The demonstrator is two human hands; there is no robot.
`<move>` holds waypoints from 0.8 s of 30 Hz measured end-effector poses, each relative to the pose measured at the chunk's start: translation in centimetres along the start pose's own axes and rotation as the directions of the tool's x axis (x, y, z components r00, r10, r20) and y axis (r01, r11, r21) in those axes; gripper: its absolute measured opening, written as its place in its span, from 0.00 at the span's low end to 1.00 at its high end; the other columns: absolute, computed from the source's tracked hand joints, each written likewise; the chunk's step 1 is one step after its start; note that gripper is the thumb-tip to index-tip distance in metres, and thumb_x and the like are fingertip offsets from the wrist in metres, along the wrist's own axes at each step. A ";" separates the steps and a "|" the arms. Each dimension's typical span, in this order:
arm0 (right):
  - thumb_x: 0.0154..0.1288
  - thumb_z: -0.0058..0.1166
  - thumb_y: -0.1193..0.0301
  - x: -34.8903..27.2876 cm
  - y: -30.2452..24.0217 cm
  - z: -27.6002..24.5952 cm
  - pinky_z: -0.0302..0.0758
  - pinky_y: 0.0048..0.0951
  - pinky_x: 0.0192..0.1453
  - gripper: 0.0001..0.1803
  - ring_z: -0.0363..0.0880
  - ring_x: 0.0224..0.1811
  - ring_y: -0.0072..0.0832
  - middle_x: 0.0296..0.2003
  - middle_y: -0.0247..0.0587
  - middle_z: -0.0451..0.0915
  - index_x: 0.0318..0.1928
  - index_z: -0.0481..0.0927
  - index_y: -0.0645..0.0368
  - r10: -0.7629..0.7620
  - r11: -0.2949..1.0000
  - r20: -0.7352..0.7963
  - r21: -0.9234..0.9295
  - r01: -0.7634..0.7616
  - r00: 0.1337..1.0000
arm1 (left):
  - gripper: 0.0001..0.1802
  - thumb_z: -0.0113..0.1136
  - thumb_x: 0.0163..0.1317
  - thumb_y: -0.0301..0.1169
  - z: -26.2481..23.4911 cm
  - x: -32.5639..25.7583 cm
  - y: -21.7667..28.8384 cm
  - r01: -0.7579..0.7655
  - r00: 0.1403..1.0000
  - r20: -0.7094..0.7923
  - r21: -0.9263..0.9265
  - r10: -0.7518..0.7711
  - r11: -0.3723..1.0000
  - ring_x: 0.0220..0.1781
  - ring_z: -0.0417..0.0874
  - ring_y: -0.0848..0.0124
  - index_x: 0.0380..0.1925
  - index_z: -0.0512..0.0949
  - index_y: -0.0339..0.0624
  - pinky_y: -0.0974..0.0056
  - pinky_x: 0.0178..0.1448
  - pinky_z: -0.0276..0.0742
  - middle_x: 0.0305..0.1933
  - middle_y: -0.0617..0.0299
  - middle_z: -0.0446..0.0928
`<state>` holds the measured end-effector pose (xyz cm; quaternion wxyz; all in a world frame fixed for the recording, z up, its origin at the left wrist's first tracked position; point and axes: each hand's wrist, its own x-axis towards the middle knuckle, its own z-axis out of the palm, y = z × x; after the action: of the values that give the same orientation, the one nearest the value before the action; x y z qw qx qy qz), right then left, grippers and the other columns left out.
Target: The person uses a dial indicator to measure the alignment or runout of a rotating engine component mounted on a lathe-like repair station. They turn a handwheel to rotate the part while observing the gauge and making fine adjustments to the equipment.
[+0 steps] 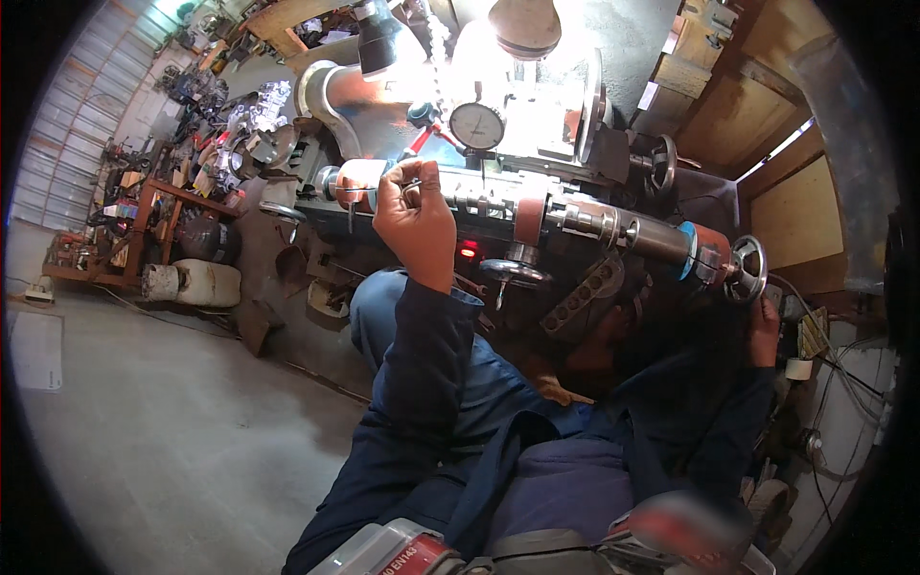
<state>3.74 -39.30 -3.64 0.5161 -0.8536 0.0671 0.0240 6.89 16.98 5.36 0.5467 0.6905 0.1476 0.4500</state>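
Note:
In front of me a long machine carries a shiny metal shaft (pixel 470 204) lying crosswise, shaped like a crankshaft. A round dial gauge (pixel 476 126) stands just above it, its stem reaching down toward the shaft. My left hand (pixel 414 220) is raised in front of the shaft's left part, with thumb and fingers pinched together. A small shiny bit shows between them, too small to name. Far to the right, my right hand (pixel 764 331) is just below the rim of a metal handwheel (pixel 749 268). Its fingers are partly hidden, so contact with the wheel is unclear.
Above the gauge glares a work lamp (pixel 524 27). A smaller handwheel (pixel 515 273) juts from the machine's front toward my knees. A slotted metal bar (pixel 583 298) leans below the shaft. Left of the machine are a rusty frame (pixel 144 225) and heaped metal parts. Cables (pixel 834 355) hang at the right.

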 end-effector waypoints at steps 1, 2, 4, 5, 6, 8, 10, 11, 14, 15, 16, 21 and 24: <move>0.74 0.44 0.61 -0.1 -0.3 0.2 0.68 0.26 0.55 0.21 0.74 0.48 0.25 0.45 0.39 0.79 0.54 0.75 0.67 0.008 1.000 -0.096 0.010 -0.007 0.995 | 0.08 0.63 0.63 0.28 0.0 0.0 0.2 -0.001 1.000 -0.004 0.009 0.001 1.000 0.23 0.71 0.84 0.36 0.76 0.35 0.77 0.25 0.63 0.28 0.67 0.77; 0.74 0.44 0.61 -0.2 -0.7 0.5 0.67 0.27 0.56 0.21 0.73 0.49 0.26 0.47 0.39 0.78 0.54 0.75 0.67 0.017 1.000 -0.191 0.020 -0.013 0.981 | 0.08 0.62 0.63 0.28 -0.1 0.0 0.3 -0.003 1.000 -0.007 0.018 0.003 1.000 0.23 0.71 0.84 0.35 0.75 0.35 0.77 0.25 0.62 0.27 0.67 0.77; 0.74 0.44 0.61 -0.5 -3.2 1.0 0.67 0.26 0.57 0.21 0.73 0.50 0.26 0.48 0.39 0.77 0.54 0.75 0.67 0.025 0.999 -0.174 0.051 -0.017 0.984 | 0.08 0.62 0.63 0.28 -0.5 0.0 0.4 0.040 0.999 -0.005 -0.020 -0.040 0.999 0.23 0.70 0.84 0.34 0.75 0.36 0.77 0.25 0.62 0.26 0.67 0.76; 0.74 0.45 0.61 -0.7 -4.1 1.2 0.66 0.26 0.57 0.21 0.72 0.51 0.25 0.49 0.39 0.77 0.55 0.74 0.68 0.036 0.996 -0.162 0.082 -0.023 0.986 | 0.08 0.62 0.63 0.28 -0.5 -0.1 0.4 0.082 0.997 0.004 -0.061 -0.082 0.995 0.23 0.70 0.84 0.33 0.74 0.36 0.77 0.25 0.61 0.25 0.67 0.76; 0.74 0.45 0.61 -0.7 -3.7 1.2 0.66 0.26 0.57 0.21 0.72 0.51 0.25 0.49 0.39 0.77 0.55 0.74 0.68 0.035 0.996 -0.163 0.084 -0.022 0.986 | 0.08 0.62 0.63 0.28 -0.5 0.0 0.3 0.080 0.997 0.004 -0.061 -0.079 0.995 0.23 0.70 0.84 0.33 0.74 0.36 0.77 0.25 0.61 0.25 0.67 0.76; 0.73 0.48 0.64 -0.8 -2.1 0.6 0.66 0.26 0.58 0.21 0.72 0.51 0.26 0.51 0.40 0.77 0.56 0.74 0.68 -0.040 0.992 -0.122 0.112 0.053 0.992 | 0.11 0.64 0.62 0.30 -0.3 0.1 -0.1 0.072 0.996 -0.041 -0.131 -0.078 0.989 0.20 0.61 0.88 0.30 0.72 0.36 0.77 0.22 0.53 0.21 0.74 0.68; 0.72 0.50 0.66 -0.5 -0.4 0.7 0.66 0.26 0.59 0.20 0.72 0.52 0.26 0.51 0.40 0.77 0.57 0.73 0.68 -0.110 0.993 -0.110 0.033 0.114 0.988 | 0.11 0.65 0.62 0.31 -0.5 0.0 -0.2 0.076 0.996 -0.030 -0.142 -0.081 0.987 0.20 0.61 0.88 0.30 0.73 0.36 0.77 0.22 0.53 0.21 0.74 0.68; 0.71 0.51 0.68 -0.5 0.1 0.7 0.66 0.26 0.59 0.20 0.72 0.53 0.26 0.52 0.41 0.77 0.57 0.73 0.67 -0.177 0.984 -0.093 -0.045 0.174 0.980 | 0.11 0.65 0.62 0.31 -0.5 0.0 -0.2 0.081 0.996 -0.018 -0.154 -0.085 0.985 0.20 0.61 0.88 0.30 0.73 0.35 0.77 0.22 0.53 0.21 0.75 0.68; 0.69 0.53 0.70 -0.7 -1.9 1.1 0.66 0.27 0.60 0.19 0.73 0.54 0.27 0.51 0.40 0.78 0.56 0.73 0.67 -0.176 0.981 -0.034 -0.082 0.173 0.984 | 0.11 0.65 0.62 0.31 -0.6 0.0 -0.6 0.046 0.999 -0.018 -0.114 -0.049 0.992 0.21 0.61 0.87 0.30 0.75 0.34 0.77 0.23 0.54 0.21 0.75 0.68; 0.69 0.53 0.70 -0.9 -1.6 1.1 0.66 0.27 0.60 0.19 0.73 0.54 0.27 0.51 0.40 0.78 0.56 0.73 0.67 -0.178 0.981 -0.031 -0.080 0.175 0.983 | 0.11 0.65 0.62 0.31 -0.7 0.1 -0.7 0.045 0.999 -0.021 -0.112 -0.047 0.993 0.21 0.61 0.87 0.30 0.75 0.34 0.77 0.23 0.54 0.21 0.75 0.68; 0.69 0.53 0.69 -1.3 -1.5 1.0 0.66 0.27 0.60 0.18 0.73 0.54 0.27 0.50 0.41 0.78 0.55 0.74 0.67 -0.173 0.972 -0.123 -0.179 0.149 0.977 | 0.11 0.64 0.62 0.31 -0.7 0.1 -0.9 0.010 1.000 -0.025 -0.079 -0.012 0.997 0.22 0.61 0.87 0.30 0.75 0.34 0.77 0.24 0.55 0.21 0.75 0.68; 0.70 0.52 0.68 -2.3 -5.4 0.8 0.66 0.27 0.57 0.15 0.74 0.49 0.26 0.44 0.40 0.79 0.51 0.76 0.66 -0.110 0.990 -0.194 -0.111 0.090 0.975 | 0.10 0.62 0.64 0.30 -0.6 0.2 -0.1 0.010 0.999 -0.045 -0.067 -0.013 0.998 0.23 0.63 0.87 0.31 0.75 0.34 0.77 0.25 0.58 0.22 0.74 0.69; 0.71 0.50 0.68 -2.1 -7.4 0.4 0.67 0.27 0.55 0.14 0.73 0.45 0.24 0.41 0.38 0.79 0.48 0.77 0.66 -0.194 0.976 -0.044 -0.109 0.188 0.980 | 0.09 0.62 0.64 0.29 -0.3 0.2 0.4 0.034 0.997 -0.065 -0.077 -0.039 0.996 0.23 0.66 0.87 0.32 0.75 0.34 0.77 0.26 0.61 0.24 0.72 0.71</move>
<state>2.69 -35.36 2.91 0.4688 -0.8821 -0.0027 -0.0454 6.67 17.17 5.77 0.5753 0.6511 0.1611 0.4681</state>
